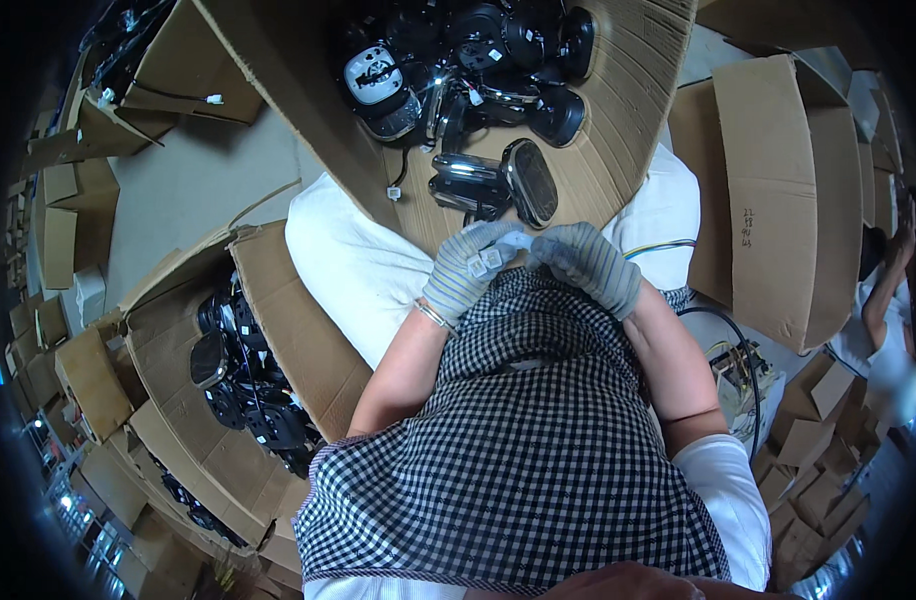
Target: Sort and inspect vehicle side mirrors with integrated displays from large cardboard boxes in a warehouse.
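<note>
A large sheet of cardboard (618,150) is spread across the top of the view, and everything else is placed here relative to it. On its upper part a heap of black mirrors (468,70) is piled, and a single mirror with a chrome stem (498,183) is laid just below that heap, near the sheet's lower edge. A white cushion (363,265) is seen under the sheet, spreading out to its lower left and lower right. Further to the lower left of the sheet, an open cardboard box (288,330) is stood, and more black mirrors (243,370) are packed inside it. To the right of the sheet, a tall closed carton (788,200) is set on end. Below the sheet, a black-and-white checked apron (518,450) is worn over the lap.

Just below the sheet's lower edge, in front of the apron, both gloved hands are brought together. The left hand (465,268) is curled, and two small white plugs (483,262) are pinched at its fingertips. The right hand (590,262) is also curled, with its fingertips closed on a small white piece (523,241) between the two hands; whether this piece is joined to the plugs cannot be told. A thin wire (668,245) is run off to the right of the right hand.
</note>
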Available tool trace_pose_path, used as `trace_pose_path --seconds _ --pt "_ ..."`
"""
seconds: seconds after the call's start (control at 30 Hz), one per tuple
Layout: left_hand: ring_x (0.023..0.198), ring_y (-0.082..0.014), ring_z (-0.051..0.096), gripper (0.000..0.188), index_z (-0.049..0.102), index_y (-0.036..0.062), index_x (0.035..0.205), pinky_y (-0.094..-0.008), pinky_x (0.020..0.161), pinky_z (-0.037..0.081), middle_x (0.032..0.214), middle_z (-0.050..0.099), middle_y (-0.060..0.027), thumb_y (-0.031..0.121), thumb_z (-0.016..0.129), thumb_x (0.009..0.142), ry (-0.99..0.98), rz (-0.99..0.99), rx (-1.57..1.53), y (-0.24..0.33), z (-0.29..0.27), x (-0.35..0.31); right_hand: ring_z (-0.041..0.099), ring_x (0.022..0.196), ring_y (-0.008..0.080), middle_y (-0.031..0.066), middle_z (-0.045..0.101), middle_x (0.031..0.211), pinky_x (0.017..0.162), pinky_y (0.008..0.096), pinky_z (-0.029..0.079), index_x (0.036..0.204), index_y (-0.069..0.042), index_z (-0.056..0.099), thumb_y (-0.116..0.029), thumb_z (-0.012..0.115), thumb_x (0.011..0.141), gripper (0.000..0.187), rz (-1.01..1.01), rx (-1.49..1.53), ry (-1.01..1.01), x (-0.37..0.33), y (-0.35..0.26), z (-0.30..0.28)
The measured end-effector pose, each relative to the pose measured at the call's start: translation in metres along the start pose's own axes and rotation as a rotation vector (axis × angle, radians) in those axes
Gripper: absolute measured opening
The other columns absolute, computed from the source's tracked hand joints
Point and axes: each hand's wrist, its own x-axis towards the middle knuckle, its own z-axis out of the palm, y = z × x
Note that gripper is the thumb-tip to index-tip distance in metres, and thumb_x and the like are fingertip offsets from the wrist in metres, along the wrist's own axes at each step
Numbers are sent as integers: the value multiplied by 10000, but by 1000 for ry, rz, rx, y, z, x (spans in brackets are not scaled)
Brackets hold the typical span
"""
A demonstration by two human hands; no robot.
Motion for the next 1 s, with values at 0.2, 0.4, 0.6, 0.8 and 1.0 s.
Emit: trace_pose_path --seconds 0.2,0.4,0.6,0.8,1.0 --pt "749 -243 607 216 639 53 992 -313 656 478 822 631 -92 126 635 788 -86 276 428 -8 5 -9 455 530 65 8 531 605 466 199 330 758 -19 667 -363 562 863 376 377 97 -209 1 36 -19" --pt "815 -298 604 266 637 58 989 -369 700 474 881 645 -128 262 596 822 -175 52 384 1 1 -9 579 594 147 58 656 725 549 224 445 778 -14 667 -300 528 875 332 -717 -423 -158 24 92 -9" --pt "830 -300 613 283 635 49 1017 -360 713 484 901 648 -136 260 588 834 -210 -59 320 2 5 -4 425 458 64 -19 480 548 428 222 344 850 -23 651 -264 512 908 284 368 203 -317 12 55 -18" --pt "805 -254 624 314 619 46 1069 -339 675 491 877 646 -138 215 613 805 -200 -113 276 5 5 -3 488 506 158 28 511 584 482 271 403 834 -43 650 -250 562 859 226 -88 -131 -265 28 69 -24" --pt "700 -247 610 253 630 72 1049 -305 634 487 824 637 -117 110 539 816 -298 70 378 -1 14 9 594 665 260 120 597 684 667 338 464 866 -42 617 -227 471 875 237 191 -24 391 103 -14 -61"
